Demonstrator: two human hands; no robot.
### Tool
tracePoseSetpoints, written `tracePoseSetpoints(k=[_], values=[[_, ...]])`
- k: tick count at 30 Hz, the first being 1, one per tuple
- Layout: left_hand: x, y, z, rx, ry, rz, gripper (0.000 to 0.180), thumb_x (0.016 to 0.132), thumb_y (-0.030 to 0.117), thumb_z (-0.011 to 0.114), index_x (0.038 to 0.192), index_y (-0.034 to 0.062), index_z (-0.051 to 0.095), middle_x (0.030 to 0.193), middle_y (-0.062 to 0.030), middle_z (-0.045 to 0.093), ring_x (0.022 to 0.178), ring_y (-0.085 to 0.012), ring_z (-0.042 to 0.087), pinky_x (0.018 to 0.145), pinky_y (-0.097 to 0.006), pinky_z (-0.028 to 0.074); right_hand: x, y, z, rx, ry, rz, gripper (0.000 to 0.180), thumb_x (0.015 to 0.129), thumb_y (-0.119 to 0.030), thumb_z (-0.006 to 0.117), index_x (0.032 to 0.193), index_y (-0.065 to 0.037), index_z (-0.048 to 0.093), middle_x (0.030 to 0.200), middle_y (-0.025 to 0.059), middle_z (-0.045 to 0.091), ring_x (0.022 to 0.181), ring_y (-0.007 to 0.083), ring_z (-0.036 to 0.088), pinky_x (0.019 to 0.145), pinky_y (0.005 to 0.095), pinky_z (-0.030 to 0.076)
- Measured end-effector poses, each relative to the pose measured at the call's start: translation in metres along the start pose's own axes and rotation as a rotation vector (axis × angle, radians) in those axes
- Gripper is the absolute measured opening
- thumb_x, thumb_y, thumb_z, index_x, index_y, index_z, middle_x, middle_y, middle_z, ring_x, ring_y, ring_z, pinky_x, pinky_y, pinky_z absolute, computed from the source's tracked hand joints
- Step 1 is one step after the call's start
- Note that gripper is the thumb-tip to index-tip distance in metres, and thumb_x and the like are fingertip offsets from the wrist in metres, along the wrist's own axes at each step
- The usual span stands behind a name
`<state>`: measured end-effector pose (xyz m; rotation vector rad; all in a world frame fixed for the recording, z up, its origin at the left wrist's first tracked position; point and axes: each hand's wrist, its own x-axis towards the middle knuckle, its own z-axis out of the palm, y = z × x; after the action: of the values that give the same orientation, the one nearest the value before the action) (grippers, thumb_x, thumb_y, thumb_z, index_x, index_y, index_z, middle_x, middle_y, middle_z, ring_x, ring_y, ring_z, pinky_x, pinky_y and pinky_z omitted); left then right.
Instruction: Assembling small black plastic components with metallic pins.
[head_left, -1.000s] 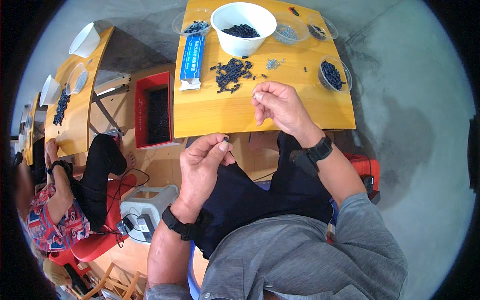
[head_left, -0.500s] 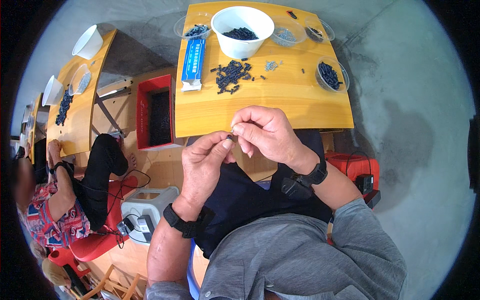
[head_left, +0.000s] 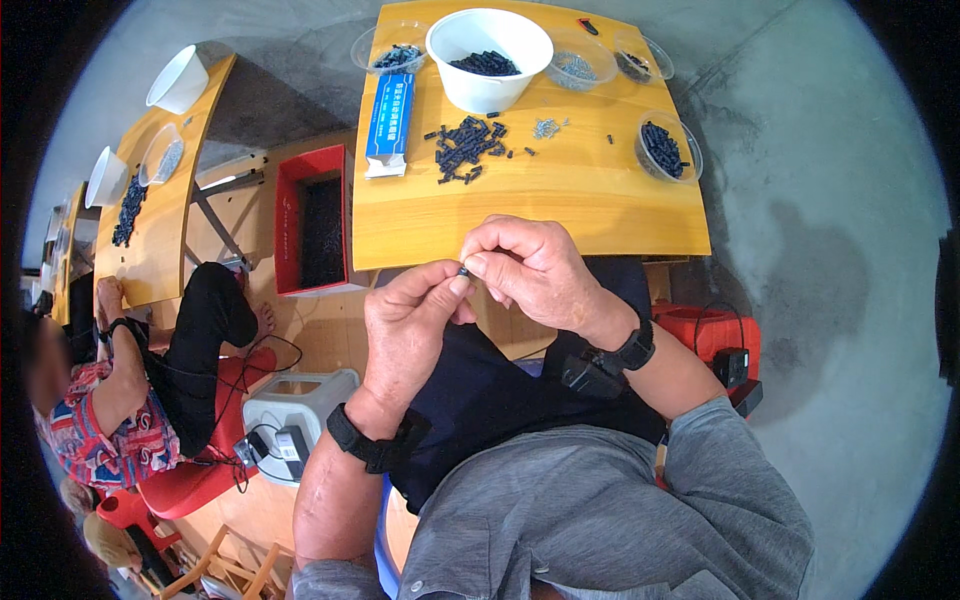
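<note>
Small dark part (head_left: 463, 270) pinched between both hands: too small to identify, mostly covered by fingertips (head_left: 478, 264). Tiny metal bits (head_left: 546, 127) on counter beyond hands, possibly screws. Person left of hands cut off by frame edge.

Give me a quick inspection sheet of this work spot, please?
Surface: yellow wooden table.
Job's things: small dark piece pinched between left hand and right hand, over the lap.
Clutter: white bowl, loose pile of dark pieces, blue box, clear dishes.
Hands: both closed on the piece.
Cables: black wires near a grey device.
Surroundings: red bin, a seated person, grey floor.
</note>
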<state>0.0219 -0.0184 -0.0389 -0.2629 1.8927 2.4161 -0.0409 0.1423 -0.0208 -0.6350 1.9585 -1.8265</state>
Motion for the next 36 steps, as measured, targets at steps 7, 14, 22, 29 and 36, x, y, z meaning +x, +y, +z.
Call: tracePoseSetpoints(k=[7,14,22,29,36], values=[[-0.001,0.002,0.002,0.008,0.006,-0.033,0.012,0.089,0.002,0.06,0.095,-0.0046,0.067,0.08,-0.0063,0.065,0.063,-0.0114,0.059,0.06,-0.023,0.047,0.004,0.001,-0.003,-0.179,-0.016,-0.17,0.006,0.089,-0.001,0.056,0.089,0.001,0.061,0.074,0.0038,0.058,0.062,0.0092,0.054,0.055,0.0236,0.044],[-0.001,0.002,0.0,0.027,-0.011,-0.052,0.011,0.089,0.001,0.059,0.095,-0.0051,0.066,0.08,-0.0065,0.065,0.063,-0.0108,0.06,0.059,-0.022,0.048,0.002,0.002,0.005,-0.33,0.053,-0.302,0.002,0.083,0.001,0.06,0.084,0.001,0.06,0.074,0.0112,0.058,0.065,0.023,0.058,0.057,0.0318,0.045],[0.0,0.008,-0.001,-0.046,-0.011,-0.035,0.011,0.089,0.0,0.061,0.097,-0.005,0.066,0.08,-0.0074,0.065,0.064,-0.0108,0.062,0.059,-0.022,0.051,-0.003,-0.004,0.009,-0.244,0.144,-0.275,0.007,0.08,0.003,0.061,0.086,-0.001,0.059,0.072,0.011,0.057,0.063,0.0226,0.057,0.056,0.0325,0.045],[0.0,0.008,0.0,-0.033,-0.013,-0.042,0.011,0.089,0.0,0.06,0.097,-0.005,0.066,0.078,-0.0067,0.065,0.064,-0.0107,0.062,0.059,-0.022,0.051,-0.001,-0.002,0.004,-0.275,0.085,-0.371,0.01,0.079,0.005,0.061,0.086,-0.002,0.058,0.075,0.0107,0.057,0.065,0.0233,0.058,0.057,0.0324,0.045],[0.0,0.007,0.0,-0.006,-0.034,-0.06,0.011,0.089,0.0,0.06,0.097,-0.0048,0.066,0.076,-0.0064,0.064,0.064,-0.0097,0.061,0.059,-0.022,0.05,0.001,0.0,-0.001,-0.369,0.008,-0.432,0.012,0.078,0.005,0.061,0.087,-0.002,0.059,0.075,0.0116,0.056,0.069,0.029,0.057,0.059,0.037,0.046]])
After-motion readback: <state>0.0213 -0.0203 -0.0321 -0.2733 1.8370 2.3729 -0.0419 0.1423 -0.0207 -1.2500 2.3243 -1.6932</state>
